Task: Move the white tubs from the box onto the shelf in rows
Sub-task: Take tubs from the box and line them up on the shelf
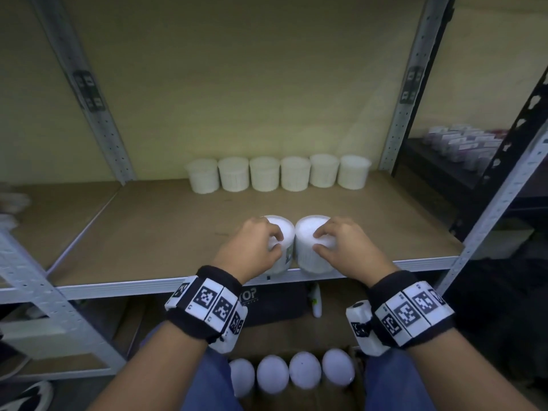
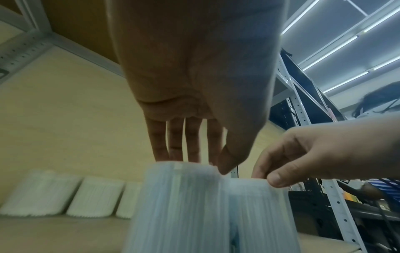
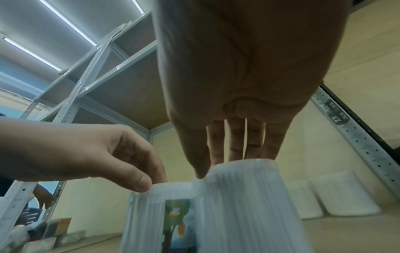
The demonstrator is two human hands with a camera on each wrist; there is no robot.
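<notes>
Two white ribbed tubs stand side by side, touching, near the front edge of the brown shelf [image 1: 166, 232]. My left hand [image 1: 257, 247] grips the top of the left tub [image 1: 285, 235] from above, thumb and fingers round its lid. My right hand [image 1: 341, 244] grips the right tub [image 1: 308, 232] the same way. In the left wrist view my left hand [image 2: 194, 160] pinches the lid of its tub [image 2: 179, 205]. In the right wrist view my right hand [image 3: 227, 164] holds its tub [image 3: 249, 205]; the other tub [image 3: 160, 214] shows a coloured label. Several tubs [image 1: 278, 173] line the shelf's back.
Below the shelf, between my knees, an open cardboard box holds several white tub lids [image 1: 290, 375]. Grey perforated uprights [image 1: 406, 93] frame the shelf. A dark rack [image 1: 474, 149] at the right carries small labelled containers. Bare shelf board lies between the back row and my hands.
</notes>
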